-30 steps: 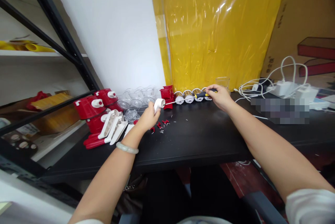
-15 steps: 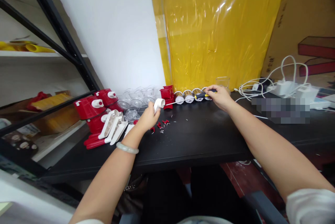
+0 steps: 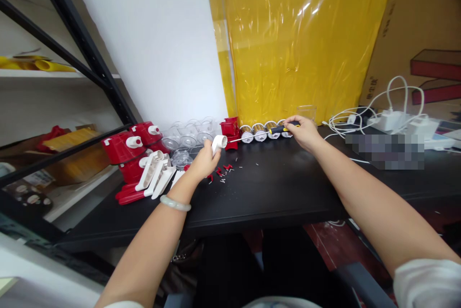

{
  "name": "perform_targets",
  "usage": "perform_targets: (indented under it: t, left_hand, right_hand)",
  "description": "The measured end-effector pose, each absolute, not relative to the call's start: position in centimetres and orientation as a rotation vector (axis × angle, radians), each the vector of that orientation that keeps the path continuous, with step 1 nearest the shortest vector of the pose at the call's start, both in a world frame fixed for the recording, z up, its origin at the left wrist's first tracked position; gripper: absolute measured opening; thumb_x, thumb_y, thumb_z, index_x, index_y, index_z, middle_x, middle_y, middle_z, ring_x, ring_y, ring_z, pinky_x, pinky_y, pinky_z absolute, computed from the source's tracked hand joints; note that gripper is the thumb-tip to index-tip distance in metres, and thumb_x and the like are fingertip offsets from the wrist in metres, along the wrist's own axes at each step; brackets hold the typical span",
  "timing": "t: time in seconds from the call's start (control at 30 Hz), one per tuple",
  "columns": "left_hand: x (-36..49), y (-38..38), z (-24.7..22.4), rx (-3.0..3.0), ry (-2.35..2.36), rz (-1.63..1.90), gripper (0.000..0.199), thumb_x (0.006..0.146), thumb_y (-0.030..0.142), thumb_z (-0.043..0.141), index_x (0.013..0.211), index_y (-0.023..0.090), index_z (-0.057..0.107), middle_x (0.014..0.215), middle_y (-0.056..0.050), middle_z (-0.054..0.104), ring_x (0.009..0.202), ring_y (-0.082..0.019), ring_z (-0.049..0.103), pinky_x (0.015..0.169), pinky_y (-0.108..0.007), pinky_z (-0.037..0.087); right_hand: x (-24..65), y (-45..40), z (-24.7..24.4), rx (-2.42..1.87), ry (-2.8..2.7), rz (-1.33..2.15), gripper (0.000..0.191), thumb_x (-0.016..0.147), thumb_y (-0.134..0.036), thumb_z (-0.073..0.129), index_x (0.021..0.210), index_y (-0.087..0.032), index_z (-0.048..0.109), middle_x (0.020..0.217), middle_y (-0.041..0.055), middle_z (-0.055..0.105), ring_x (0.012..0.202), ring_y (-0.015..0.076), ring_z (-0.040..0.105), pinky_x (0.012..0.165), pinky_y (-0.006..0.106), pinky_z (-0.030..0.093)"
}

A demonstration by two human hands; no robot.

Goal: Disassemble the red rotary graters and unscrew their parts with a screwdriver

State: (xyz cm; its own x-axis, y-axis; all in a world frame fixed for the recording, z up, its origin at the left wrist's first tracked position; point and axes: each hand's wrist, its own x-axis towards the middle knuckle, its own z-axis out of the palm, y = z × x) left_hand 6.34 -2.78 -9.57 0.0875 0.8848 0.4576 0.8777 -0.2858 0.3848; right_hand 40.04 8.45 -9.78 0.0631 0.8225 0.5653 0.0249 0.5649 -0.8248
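Observation:
My left hand (image 3: 205, 160) is closed on a white plastic part (image 3: 219, 143) whose round, hollow end faces right. Fingers wrap the lower portion and hide it. My right hand (image 3: 301, 131) grips a screwdriver (image 3: 277, 129) by its black and yellow handle. The long thin shaft runs left, almost level, its tip close to the opening of the white part; whether they touch I cannot tell. On the black table below lie small red pieces (image 3: 227, 167) and several tiny screws (image 3: 223, 180).
Red plastic housings (image 3: 118, 148), white handles (image 3: 149, 171) and clear plastic cups (image 3: 189, 135) crowd the left. Behind the screwdriver stand a red part (image 3: 229, 128) and a row of metal drums (image 3: 259, 132). White cables and chargers (image 3: 391, 119) lie right, beside a cardboard box (image 3: 414, 43).
My right hand and the screwdriver have shifted slightly right, drawing the tip a little away from the white part. My left hand stays in place.

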Motion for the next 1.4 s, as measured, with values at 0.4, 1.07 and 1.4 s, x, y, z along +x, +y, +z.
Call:
perform_targets:
  t: [0.4,1.07,1.4]
  left_hand:
    - [6.4,-2.9,-9.5,2.295,1.858,1.009,0.026,0.090,0.041,0.042,0.101,0.019,0.035,0.068,-0.003,0.058,0.057,-0.021,0.058,0.055,-0.029,0.038]
    - [6.2,-2.8,-9.7,2.314,1.872,0.978,0.028,0.091,0.043,0.041,0.103,0.018,0.035,0.069,-0.004,0.058,0.058,-0.021,0.059,0.055,-0.029,0.038]
    - [6.4,-2.9,-9.5,2.330,1.914,0.910,0.028,0.090,0.042,0.042,0.103,0.017,0.037,0.070,-0.005,0.059,0.061,-0.023,0.060,0.055,-0.029,0.038]
  right_hand:
    - [40.2,8.9,-10.2,-0.740,-1.442,0.766,0.015,0.066,-0.031,0.070,0.076,-0.020,0.064,0.075,0.0006,0.064,0.061,0.0116,0.054,0.054,0.024,0.040]
    - [40.4,7.9,-9.3,-0.921,-1.418,0.604,0.018,0.066,-0.031,0.065,0.078,-0.017,0.065,0.070,0.0001,0.064,0.054,0.0100,0.050,0.053,0.023,0.038]
    - [39.4,8.6,-11.5,-1.091,-1.607,0.596,0.022,0.076,-0.036,0.060,0.087,-0.017,0.064,0.075,0.0022,0.066,0.056,0.0111,0.055,0.060,0.027,0.047]
